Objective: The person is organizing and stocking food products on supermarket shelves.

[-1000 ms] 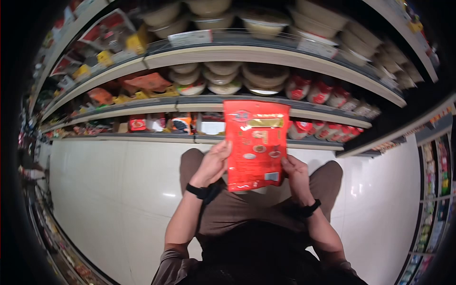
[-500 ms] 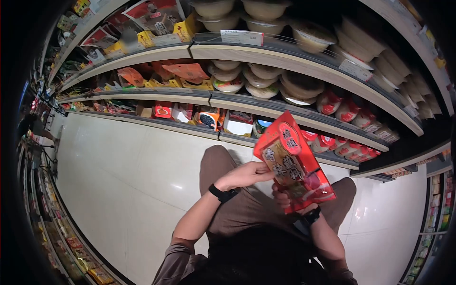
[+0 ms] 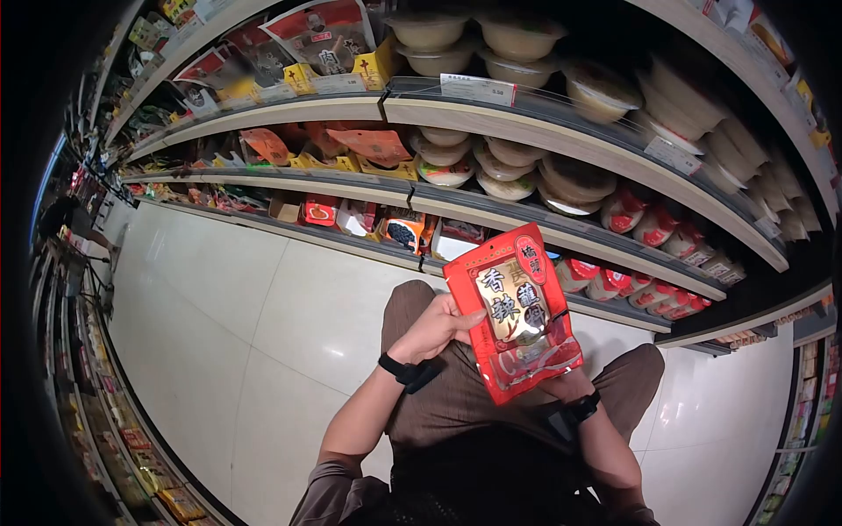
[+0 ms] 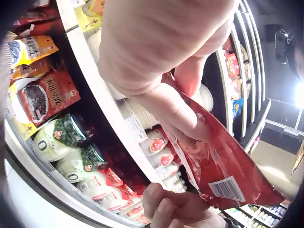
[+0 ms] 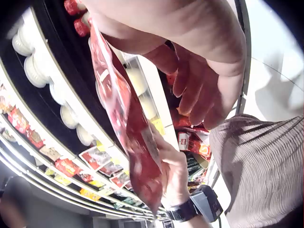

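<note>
Since half a second ago, red pouch [image 3: 513, 324] is standing more upright and has swung back toward left hand [image 3: 434, 329], printed front now facing up at the head camera; one second ago its back was showing. Item: pouch, sealed, tilting slightly, large yellow characters on the front, a clear window in the lower half, a barcode [image 4: 227, 188] on the back. Left hand is pinching the pouch's left edge, thumb lying across the front, fingers pressing against the back, as the left wrist view is showing. Right hand [image 5: 190, 61] is sitting under and behind the pouch's lower end, mostly hidden in the head view; its fingers are curling, and the pouch's edge is running out from its thumb side, so it is gripping the bottom. Both hands are holding the pouch up in front of the body, above brown trousers [image 3: 456, 394]. Black bands are circling each wrist, left [image 3: 405, 370] and right [image 3: 583, 406]. Beyond the hands, shelves [image 3: 491, 114] are running across the view. Pale lidded bowls [image 3: 517, 35] are stacking on the tiers farthest above the hands. Red-and-white tubs [image 3: 627, 210] are lining the tiers just past the right hand. Orange packets [image 3: 368, 145] and small boxes are lying beyond the left hand. A white price label [image 3: 478, 89] is hanging on a shelf edge. Green-lidded tubs [image 4: 57, 137] are showing in the left wrist view, on a low tier beside the left hand. White floor tiles [image 3: 219, 298] are spreading out to the left of the left hand.
</note>
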A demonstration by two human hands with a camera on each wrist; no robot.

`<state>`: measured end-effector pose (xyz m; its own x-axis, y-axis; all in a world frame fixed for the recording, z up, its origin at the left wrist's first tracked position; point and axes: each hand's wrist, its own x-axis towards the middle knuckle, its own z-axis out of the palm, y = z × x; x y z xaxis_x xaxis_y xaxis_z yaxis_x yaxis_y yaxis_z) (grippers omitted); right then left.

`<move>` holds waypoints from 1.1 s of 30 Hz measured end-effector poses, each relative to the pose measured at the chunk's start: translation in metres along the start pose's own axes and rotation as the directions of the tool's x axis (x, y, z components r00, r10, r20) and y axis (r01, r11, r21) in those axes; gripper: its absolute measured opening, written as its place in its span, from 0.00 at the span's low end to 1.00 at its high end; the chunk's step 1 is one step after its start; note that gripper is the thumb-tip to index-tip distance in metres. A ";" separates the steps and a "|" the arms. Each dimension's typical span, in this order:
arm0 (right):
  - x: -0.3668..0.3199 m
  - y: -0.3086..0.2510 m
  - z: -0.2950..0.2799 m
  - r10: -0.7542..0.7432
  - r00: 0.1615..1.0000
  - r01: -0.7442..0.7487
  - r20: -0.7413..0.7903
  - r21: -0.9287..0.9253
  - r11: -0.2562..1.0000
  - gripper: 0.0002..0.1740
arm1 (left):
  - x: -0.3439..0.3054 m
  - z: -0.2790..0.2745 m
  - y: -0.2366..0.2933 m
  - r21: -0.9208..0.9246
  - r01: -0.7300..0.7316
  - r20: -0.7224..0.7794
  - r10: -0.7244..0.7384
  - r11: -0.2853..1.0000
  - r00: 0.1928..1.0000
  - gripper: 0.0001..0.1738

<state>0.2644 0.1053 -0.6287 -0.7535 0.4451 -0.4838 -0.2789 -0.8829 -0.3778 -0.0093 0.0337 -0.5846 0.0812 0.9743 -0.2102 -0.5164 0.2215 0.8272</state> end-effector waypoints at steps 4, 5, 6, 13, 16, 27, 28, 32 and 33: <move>-0.009 -0.022 -0.008 0.126 0.991 -0.128 -0.042 -0.061 0.990 0.32 | -0.010 -0.017 0.006 -0.057 0.084 -0.023 -0.085 0.995 0.996 0.19; -0.012 -0.025 -0.005 0.115 0.992 -0.120 -0.060 -0.094 0.988 0.30 | -0.012 -0.021 0.004 0.002 0.107 -0.023 -0.107 0.994 0.994 0.19; -0.015 -0.027 0.006 0.103 0.992 -0.112 -0.077 -0.128 0.985 0.28 | -0.012 -0.026 0.001 0.061 0.129 -0.023 -0.128 0.990 0.991 0.19; -0.005 -0.022 0.033 -0.124 0.987 0.044 -0.097 -0.589 0.807 0.13 | -0.022 -0.008 0.010 0.309 0.137 -0.070 -0.122 0.941 0.990 0.19; 0.002 -0.028 0.041 -0.162 0.986 0.089 -0.036 -0.711 0.697 0.14 | -0.019 -0.014 0.015 0.496 0.117 -0.116 -0.068 0.860 0.991 0.19; 0.002 -0.030 0.015 -0.210 0.963 -0.014 -0.169 -0.809 0.587 0.22 | -0.015 -0.055 0.033 0.855 0.059 -0.270 0.346 0.515 0.899 0.11; -0.001 -0.028 0.011 -0.196 0.968 -0.013 -0.159 -0.807 0.590 0.20 | -0.016 -0.064 0.033 0.915 0.063 -0.233 0.396 0.398 0.888 0.10; -0.022 -0.023 0.016 -0.152 0.979 -0.013 -0.135 -0.787 0.617 0.17 | -0.010 -0.073 0.044 0.960 -0.275 0.185 0.622 0.051 0.761 0.19; -0.027 -0.022 0.019 -0.145 0.981 -0.009 -0.126 -0.783 0.622 0.17 | -0.011 -0.075 0.050 0.940 -0.338 0.292 0.643 -0.054 0.708 0.23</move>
<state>0.2792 0.1102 -0.5922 -0.6241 0.5837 -0.5194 0.2992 -0.4356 -0.8490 -0.0999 0.0314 -0.5802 -0.0257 0.8446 0.5347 0.8016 -0.3021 0.5158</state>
